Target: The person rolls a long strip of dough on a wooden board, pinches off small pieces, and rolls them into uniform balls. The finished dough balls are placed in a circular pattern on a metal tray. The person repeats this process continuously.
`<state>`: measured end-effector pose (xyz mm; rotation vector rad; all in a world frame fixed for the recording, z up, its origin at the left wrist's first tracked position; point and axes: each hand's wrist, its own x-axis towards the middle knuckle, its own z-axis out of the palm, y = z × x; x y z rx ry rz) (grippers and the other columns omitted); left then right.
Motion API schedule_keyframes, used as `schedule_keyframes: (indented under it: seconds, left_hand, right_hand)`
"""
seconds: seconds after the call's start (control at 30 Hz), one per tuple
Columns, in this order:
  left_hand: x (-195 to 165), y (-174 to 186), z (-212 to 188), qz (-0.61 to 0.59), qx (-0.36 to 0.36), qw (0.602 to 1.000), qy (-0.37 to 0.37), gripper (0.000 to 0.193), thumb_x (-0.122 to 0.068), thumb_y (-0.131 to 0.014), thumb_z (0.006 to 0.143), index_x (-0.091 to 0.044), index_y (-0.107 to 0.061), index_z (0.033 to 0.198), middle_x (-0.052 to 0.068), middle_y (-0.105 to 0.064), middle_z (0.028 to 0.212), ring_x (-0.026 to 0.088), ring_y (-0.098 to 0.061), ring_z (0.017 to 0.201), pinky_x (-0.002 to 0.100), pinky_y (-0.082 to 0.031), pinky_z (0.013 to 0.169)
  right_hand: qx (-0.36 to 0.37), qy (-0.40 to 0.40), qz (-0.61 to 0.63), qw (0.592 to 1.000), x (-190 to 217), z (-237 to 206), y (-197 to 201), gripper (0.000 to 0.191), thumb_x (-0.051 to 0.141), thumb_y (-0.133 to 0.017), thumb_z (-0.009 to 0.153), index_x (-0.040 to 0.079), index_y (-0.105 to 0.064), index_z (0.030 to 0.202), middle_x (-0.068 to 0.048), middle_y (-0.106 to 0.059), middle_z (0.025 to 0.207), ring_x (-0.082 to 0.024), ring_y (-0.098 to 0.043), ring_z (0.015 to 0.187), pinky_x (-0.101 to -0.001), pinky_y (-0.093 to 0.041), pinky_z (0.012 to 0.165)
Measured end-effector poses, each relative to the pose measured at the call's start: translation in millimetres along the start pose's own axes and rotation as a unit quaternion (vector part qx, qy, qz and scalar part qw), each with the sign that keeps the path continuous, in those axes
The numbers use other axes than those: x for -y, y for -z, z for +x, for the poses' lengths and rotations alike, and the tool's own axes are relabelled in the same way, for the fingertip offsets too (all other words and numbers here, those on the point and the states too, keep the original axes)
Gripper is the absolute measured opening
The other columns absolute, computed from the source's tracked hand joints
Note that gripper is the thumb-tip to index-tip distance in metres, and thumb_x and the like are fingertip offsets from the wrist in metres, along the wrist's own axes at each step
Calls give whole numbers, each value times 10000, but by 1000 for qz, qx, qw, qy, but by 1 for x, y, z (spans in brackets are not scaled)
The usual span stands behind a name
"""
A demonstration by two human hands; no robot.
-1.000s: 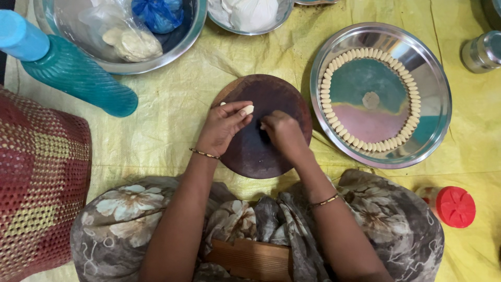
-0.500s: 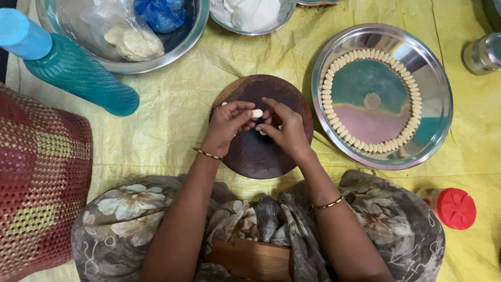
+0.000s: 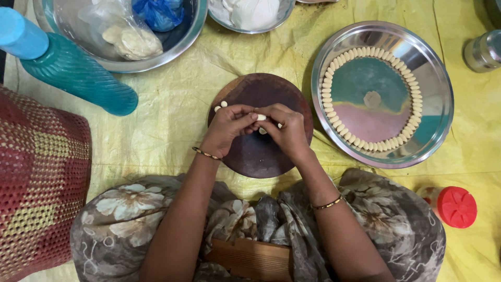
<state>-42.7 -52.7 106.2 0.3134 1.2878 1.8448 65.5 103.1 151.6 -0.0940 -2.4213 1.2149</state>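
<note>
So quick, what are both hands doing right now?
Left hand: fingers pinched on one end of a small dough piece.
Right hand: fingers pinched on the other end, over the round wooden board.

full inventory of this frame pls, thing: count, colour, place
round board: 1, dark brown, centre
dough pieces: 2 loose, cream, board's left edge
steel plate: 1, silver, right; ring of cream dough pieces inside
steel bowls: 2, silver, top
water bottle: 1, teal, upper left
mesh bag: 1, red and yellow, left
red-capped container: 1, lower right
steel tumbler: 1, right edge
sheet: 1, yellow, underneath
left hand; right hand: together pinching a dough piece over the board
</note>
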Motion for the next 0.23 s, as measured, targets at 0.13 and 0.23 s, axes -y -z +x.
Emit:
schedule_keyframes:
  seconds: [0.13,0.23]
  left_hand:
    - [-1,-1,0,9,-4,1000,-6,219,-112,-756,926,29,-712,1088,80,-771,902,114,-732,783,236,-584,685]
    - [2,-1,1,0,-2,1000,-1,242,-95,-766,915,25,-719,1120,73,-766,909,109,-728,786,228,-584,688]
  right_hand:
    - [3,45,-37,998,-1,0,2,236,36,-814,842,22,-773,1075,-100,-752,968,-197,-757,844,-302,-597,709]
    - [9,58,-57,997,-4,-1,4,218,44,-818,841,27,-775,1054,-103,-760,978,-208,-761,851,-309,-599,716]
